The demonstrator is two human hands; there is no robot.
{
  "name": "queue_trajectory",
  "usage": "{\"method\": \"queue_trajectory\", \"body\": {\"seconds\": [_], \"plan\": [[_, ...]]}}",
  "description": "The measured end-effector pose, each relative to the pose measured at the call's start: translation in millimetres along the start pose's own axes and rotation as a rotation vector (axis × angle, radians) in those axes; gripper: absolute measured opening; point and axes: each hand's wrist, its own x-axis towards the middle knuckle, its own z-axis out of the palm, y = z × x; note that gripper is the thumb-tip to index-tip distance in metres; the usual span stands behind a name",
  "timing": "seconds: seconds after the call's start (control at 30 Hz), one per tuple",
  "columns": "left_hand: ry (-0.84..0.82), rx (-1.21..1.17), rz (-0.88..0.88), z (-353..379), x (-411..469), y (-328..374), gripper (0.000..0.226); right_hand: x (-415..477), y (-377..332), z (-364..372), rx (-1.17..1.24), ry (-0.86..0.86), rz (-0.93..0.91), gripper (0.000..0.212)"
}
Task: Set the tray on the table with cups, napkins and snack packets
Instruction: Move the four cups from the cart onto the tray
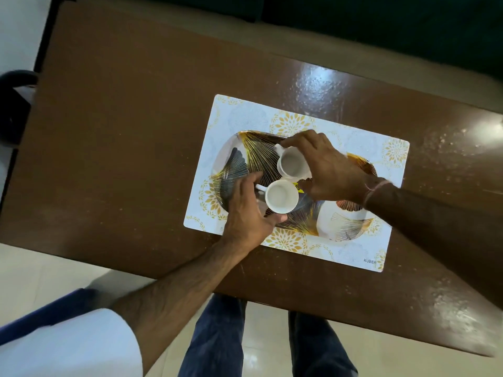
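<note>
An oval tray (231, 164) with a gold, black and white leaf pattern lies on a white placemat (353, 257) on the brown table (122, 131). Two empty white cups stand upright on the tray. My left hand (245, 213) wraps around the nearer cup (280, 197), whose handle points left. My right hand (329, 167) grips the farther cup (291, 163) from the right side, fingers over its rim. Both cups look to be resting on the tray. No napkins or snack packets are visible.
The table's near edge runs just in front of my legs (217, 336). A dark chair (13, 104) stands off the table's left end. Dark green seating (381, 23) lies beyond the far edge. Pale tiled floor surrounds the table.
</note>
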Motion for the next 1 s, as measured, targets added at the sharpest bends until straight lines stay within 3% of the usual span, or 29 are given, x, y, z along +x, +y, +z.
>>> {"method": "queue_trajectory", "body": {"seconds": [0.13, 0.33, 0.63, 0.8, 1.0], "plan": [[-0.021, -0.034, -0.032, 4, 0, 3, 0.093, 0, 2, 3, 0.094, 0.01, 0.085, 0.089], [-0.027, -0.055, -0.057, 11, 0, 5, 0.088, 2, 2, 0, 0.087, -0.043, 0.014, 0.091], [-0.055, -0.003, -0.041, 3, -1, 15, 0.101, -3, 4, -6, 0.128, -0.081, -0.004, 0.098], [0.015, 0.105, 0.084, -18, 9, 36, 0.092, -15, 20, -9, 0.254, -0.011, 0.113, 0.1], [0.037, 0.202, 0.158, -4, 55, 84, 0.068, -44, 53, -14, 0.314, 0.208, 0.248, 0.071]]}}
